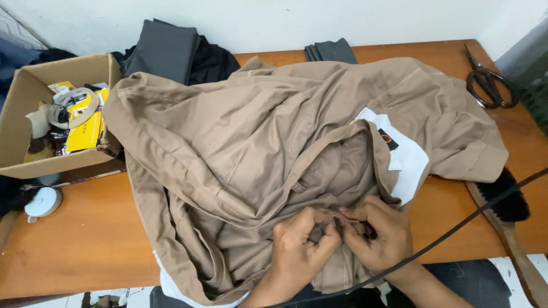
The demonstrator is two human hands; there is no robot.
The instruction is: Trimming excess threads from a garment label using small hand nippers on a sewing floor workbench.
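— Our left hand (299, 242) and right hand (377, 234) meet at the near edge of the tabletop (74, 239), fingers pressed together and pinching a small fold of the tan garment (274, 131). What exactly sits between the fingertips?

— We cannot tell — something small, maybe a button or a thread, is hidden by the cloth and our knuckles. The garment itself lies bunched across the middle of the tabletop, its white lining (408, 157) turned out on the right.

— What could go wrong from here?

— We judge the fold could slip out of the pinch, since most of the cloth's weight lies away from our hands and some hangs over the near edge. The black cable (474, 219) crosses just over our right wrist, so it could catch as we work.

— And the things around us?

— The scissors (488, 82) lie well apart at the far right corner and the brush (508, 214) rests near the right edge; a tug on the cloth might drag the brush. The cardboard box (23, 108) of oddments sits at the left, touching the garment's edge.
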